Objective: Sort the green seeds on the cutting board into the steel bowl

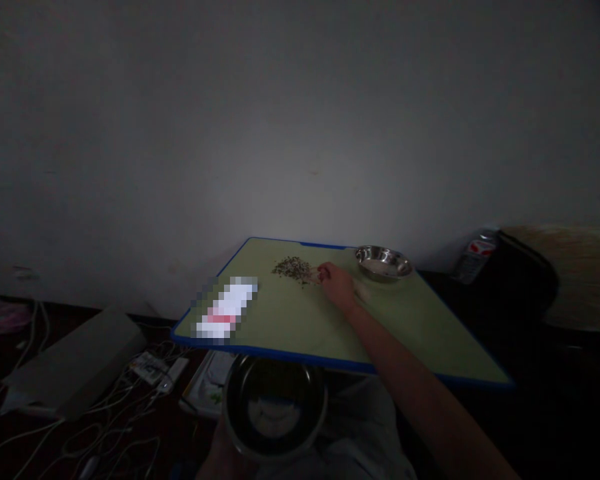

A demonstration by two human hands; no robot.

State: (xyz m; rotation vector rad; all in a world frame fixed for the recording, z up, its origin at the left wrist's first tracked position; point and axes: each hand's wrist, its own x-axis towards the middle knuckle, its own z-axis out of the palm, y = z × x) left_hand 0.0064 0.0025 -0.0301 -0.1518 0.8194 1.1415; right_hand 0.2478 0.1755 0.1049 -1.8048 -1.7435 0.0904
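Observation:
My right hand (337,285) reaches out over a green tabletop with a blue rim (300,357). Its fingers are curled together at the edge of a small heap of dark seeds or grains (293,268). What they pinch is too small to name. My left hand (225,457) shows only in part at the bottom edge, gripping a steel bowl (275,407) held below the table's near edge. A second steel bowl (383,261) stands on the table just right of my right hand.
A blurred white and pink patch (226,309) lies on the table's left part. Left of the table sit a grey box (75,363) and tangled white cables (105,433). A plastic bottle (475,257) and a dark bag (523,283) stand at the right by the wall.

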